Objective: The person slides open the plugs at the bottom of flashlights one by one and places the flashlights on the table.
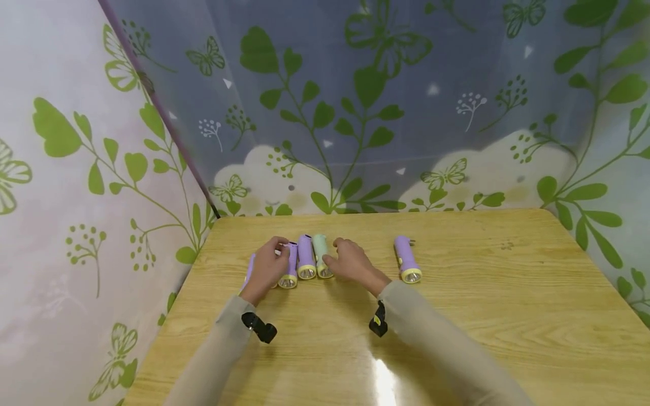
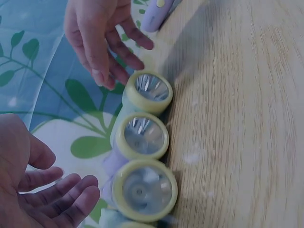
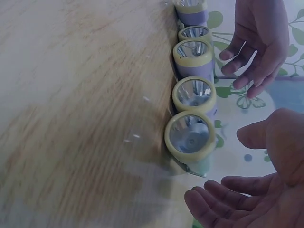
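Observation:
Several flashlights with pale yellow rims lie side by side on the table. At the row's right end is a green flashlight (image 1: 320, 252), with two purple flashlights, the nearer one (image 1: 306, 254) and the farther one (image 1: 289, 265), to its left. My left hand (image 1: 265, 266) is over the row's left part, partly covering a purple flashlight (image 1: 249, 268) and hiding most of another. Its fingers are loosely bent around nothing in the left wrist view. My right hand (image 1: 354, 262) is just right of the green flashlight, fingers relaxed and holding nothing; contact cannot be told.
Apart from the row, another purple flashlight (image 1: 406, 259) lies to the right on the wooden table (image 1: 508, 304). Patterned cloth (image 1: 325, 113) hangs behind the table and along its sides. Both wrists wear small black cameras, on the left (image 1: 259, 327) and right (image 1: 378, 320).

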Motion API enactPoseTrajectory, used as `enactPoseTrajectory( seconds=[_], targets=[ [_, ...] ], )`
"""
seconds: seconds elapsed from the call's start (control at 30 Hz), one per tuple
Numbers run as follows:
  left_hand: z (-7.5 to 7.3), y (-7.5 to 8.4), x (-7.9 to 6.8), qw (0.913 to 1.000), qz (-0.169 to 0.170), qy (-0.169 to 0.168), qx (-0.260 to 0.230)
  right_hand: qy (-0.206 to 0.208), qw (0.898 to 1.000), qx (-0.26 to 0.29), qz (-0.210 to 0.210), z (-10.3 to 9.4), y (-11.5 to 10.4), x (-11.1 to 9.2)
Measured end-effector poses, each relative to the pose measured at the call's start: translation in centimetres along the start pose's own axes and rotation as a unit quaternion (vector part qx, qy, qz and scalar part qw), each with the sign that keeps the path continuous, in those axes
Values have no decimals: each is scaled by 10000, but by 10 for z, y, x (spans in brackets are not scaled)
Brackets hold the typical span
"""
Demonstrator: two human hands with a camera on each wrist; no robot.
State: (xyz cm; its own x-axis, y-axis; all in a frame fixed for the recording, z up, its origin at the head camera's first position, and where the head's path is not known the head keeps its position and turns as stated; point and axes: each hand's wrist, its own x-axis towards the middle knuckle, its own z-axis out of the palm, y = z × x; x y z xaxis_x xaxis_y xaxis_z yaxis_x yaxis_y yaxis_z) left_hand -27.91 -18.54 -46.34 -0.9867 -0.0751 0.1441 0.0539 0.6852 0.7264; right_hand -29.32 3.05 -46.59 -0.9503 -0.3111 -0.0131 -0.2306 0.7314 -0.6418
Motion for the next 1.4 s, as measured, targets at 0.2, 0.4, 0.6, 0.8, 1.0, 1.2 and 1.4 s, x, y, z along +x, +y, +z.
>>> enactPoseTrajectory(
  seconds=[0.2,0.4,0.6,0.8,1.0,1.2,1.4],
  targets=[
    [-6,-12,-2,10000,-26,-36,22,-122,9988,340,319,9,-2,9],
    [-9,-20,-5,9997,-142,-183,-66,-235,9963,473,680,18,-3,19],
    [-11,-18,-4,9994,-199,-202,-182,-171,9947,558,850,23,-3,26],
    [-7,-18,-2,9992,-227,-251,-232,-205,9919,524,1142,25,-1,30],
    [-5,-18,-1,9991,-276,-214,-250,-245,9909,535,1212,20,0,31],
    [-4,-17,0,9990,-286,-220,-245,-302,9890,535,1344,16,3,31],
    [-4,-12,1,9989,-301,-252,-238,-293,9867,655,1459,12,9,30]
  ],
)
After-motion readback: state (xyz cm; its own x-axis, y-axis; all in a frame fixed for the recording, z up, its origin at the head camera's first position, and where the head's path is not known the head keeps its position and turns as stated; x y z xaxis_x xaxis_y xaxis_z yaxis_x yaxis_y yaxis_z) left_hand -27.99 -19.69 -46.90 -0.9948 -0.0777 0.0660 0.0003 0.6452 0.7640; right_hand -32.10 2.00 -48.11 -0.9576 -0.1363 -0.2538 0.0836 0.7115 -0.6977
